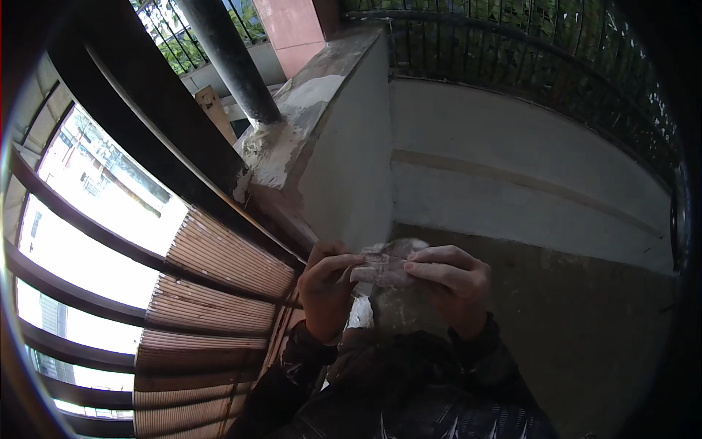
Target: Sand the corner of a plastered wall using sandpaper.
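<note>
Close to my body I hold up a thin, creased, greyish-white piece (387,272), partly see-through-looking, of a kind I cannot make out. My left hand (327,289) pinches its left end, fingers curled and the thumb side turned up. At its right end my right hand (455,279) is closed, with two fingertips pressed on the edge. The piece spans the gap between both hands. My palms and part of the thumbs are hidden.
On the left run dark metal railing bars (102,241) with ribbed brownish panels (212,300) behind them. A ledge with flaking plaster (292,117) carries a dark round post (232,62). A pale low wall (504,175) stands ahead, under a railing with leaves (497,55). The floor (570,322) is grey.
</note>
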Tool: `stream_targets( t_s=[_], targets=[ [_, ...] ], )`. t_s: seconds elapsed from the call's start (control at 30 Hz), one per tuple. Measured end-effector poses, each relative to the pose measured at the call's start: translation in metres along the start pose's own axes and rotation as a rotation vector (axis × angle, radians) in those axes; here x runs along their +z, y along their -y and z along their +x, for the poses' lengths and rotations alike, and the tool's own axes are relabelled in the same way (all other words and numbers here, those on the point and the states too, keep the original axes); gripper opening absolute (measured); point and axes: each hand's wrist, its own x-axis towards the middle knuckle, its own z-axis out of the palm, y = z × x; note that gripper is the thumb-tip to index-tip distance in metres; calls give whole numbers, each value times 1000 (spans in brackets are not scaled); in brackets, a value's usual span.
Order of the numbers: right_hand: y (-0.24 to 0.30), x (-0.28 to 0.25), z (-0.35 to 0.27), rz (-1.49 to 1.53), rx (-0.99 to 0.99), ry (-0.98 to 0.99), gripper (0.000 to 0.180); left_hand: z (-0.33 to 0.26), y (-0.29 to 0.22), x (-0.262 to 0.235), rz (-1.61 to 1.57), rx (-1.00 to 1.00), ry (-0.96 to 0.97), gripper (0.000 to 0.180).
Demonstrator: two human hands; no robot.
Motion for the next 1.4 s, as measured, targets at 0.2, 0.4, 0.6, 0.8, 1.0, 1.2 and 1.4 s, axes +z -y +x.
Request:
stream_targets(
  t_s=[0.2,0.4,0.6,0.8,1.0,1.2,1.4],
  targets=[
    [5,0,-8,68,-12,14,19,4,-26,1,-1037,-693,123,38],
    [-9,-4,-16,130,-20,30,19,3,-19,1,-1163,-731,209,42],
    [-6,-17,-16,185,-43,37,18,-4,1,-8,-961,-573,376,52],
    [-3,-22,-13,240,-81,51,19,-2,-7,-8,-1211,-792,404,58],
    [-6,-19,-16,234,-78,73,17,1,-10,-15,-1152,-807,407,46],
    [-14,-19,-22,218,-47,69,17,-12,1,-17,-645,-690,229,24],
    [-8,-23,-27,310,50,96,15,-3,-25,-15,-516,-732,235,41]
  ],
)
